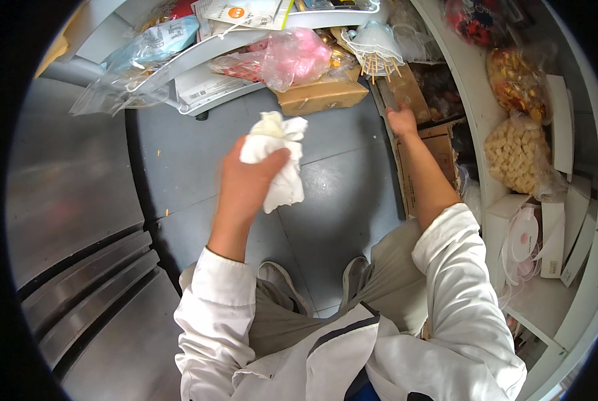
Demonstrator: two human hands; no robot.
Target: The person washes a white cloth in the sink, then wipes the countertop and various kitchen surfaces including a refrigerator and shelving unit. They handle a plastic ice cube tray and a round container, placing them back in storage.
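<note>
A crumpled white cloth (277, 173) is bunched in my left hand (248, 173), above the grey tiled floor. My thumb presses across its front, and a yellowish fold shows at the top. Over at the low shelf on the right, my right hand (402, 122) is curled at the edge of a brown cardboard box (410, 95); its fingertips are partly hidden. Just below that hand stands another cardboard box (426, 155) with a torn edge.
Ahead, a white rack (218, 42) holds plastic-wrapped goods, including a pink bag (299, 55). A flat brown carton (324, 97) sits beneath. Stainless-steel doors (73, 165) line the left. The right shelving (472, 100) holds a bag of beige cubes (517, 155) and a ribbon spool (523, 225).
</note>
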